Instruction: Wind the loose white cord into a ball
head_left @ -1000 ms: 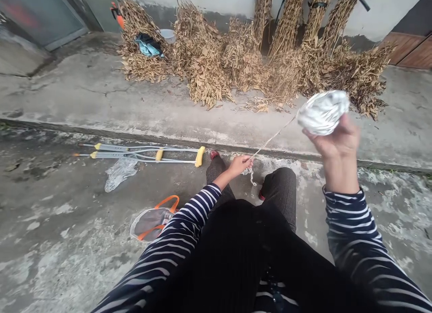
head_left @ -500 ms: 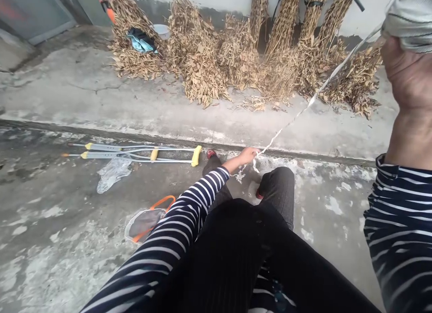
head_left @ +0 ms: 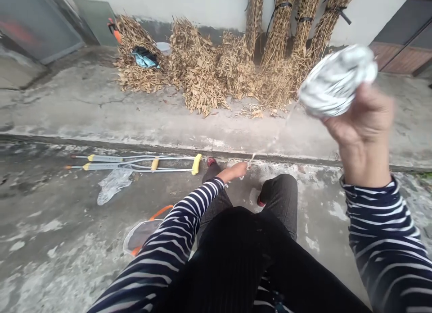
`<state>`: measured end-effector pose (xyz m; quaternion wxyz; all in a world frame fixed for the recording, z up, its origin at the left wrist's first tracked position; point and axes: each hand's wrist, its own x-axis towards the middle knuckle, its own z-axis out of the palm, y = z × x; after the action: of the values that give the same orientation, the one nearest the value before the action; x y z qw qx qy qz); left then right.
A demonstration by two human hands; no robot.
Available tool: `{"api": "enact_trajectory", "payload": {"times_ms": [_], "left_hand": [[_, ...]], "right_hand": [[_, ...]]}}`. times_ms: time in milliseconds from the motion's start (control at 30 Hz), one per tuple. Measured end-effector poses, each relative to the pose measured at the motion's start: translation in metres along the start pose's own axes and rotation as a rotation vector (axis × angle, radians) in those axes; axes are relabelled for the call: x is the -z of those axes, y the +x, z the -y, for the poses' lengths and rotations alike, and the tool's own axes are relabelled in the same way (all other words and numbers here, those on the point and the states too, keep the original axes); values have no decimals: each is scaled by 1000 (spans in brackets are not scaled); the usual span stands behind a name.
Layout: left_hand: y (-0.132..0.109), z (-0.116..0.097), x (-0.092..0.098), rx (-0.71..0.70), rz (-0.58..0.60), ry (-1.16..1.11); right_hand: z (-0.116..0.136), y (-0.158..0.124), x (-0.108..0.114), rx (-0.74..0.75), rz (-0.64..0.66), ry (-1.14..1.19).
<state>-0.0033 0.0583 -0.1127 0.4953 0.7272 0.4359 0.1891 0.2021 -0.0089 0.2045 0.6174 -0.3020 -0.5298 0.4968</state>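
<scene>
My right hand (head_left: 366,115) is raised at the right, closed around a thick wound ball of white cord (head_left: 337,81); motion smears both. Low between my knees, my left hand (head_left: 239,170) is closed on the cord's free end (head_left: 251,159), and a short bit shows above the fist. Between the two hands the strand is only a faint blur. Both forearms wear navy sleeves with white stripes.
Dry plant stalks (head_left: 202,74) lie heaped along the wall, with tied bundles (head_left: 281,29) upright behind. A low concrete step edge (head_left: 162,149) crosses ahead. Crutches (head_left: 141,162), a clear plastic bag (head_left: 114,184) and an orange-handled mesh bag (head_left: 140,236) lie at left.
My right hand has come left and somewhat down with the cord ball, which is now wholly in view. My left hand has shifted slightly left and down, keeping hold of the cord.
</scene>
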Motion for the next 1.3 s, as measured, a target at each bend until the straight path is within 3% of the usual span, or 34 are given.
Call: {"api": "enact_trajectory", "payload": {"times_ms": [100, 167, 267, 367, 500, 667, 800, 900, 1067, 1300], "left_hand": [[-2, -5, 9, 72, -111, -6], [1, -29, 19, -29, -222, -104], [0, -70, 26, -290, -345, -248], [-12, -91, 25, -368, -360, -194], [-30, -87, 24, -330, -336, -102], [-37, -89, 38, -367, -422, -51], [-34, -102, 55, -319, -278, -97], [-35, -100, 56, -335, -196, 31], [-42, -61, 27, -374, -83, 156], [-39, -5, -21, -187, -8, 74]], "right_hand": [[-46, -11, 6, -254, 0, 54], [-82, -19, 11, -390, -24, 71], [-129, -34, 19, -530, -85, 122], [-154, -50, 27, -525, -115, 169], [-156, -73, 38, -482, -120, 231], [-157, -98, 38, -450, -29, 233], [-159, -107, 33, -363, 73, 156], [-156, -110, 32, -317, 90, 148], [-149, -120, 33, -306, -3, 101], [-121, -116, 28, -179, -111, 92]]}}
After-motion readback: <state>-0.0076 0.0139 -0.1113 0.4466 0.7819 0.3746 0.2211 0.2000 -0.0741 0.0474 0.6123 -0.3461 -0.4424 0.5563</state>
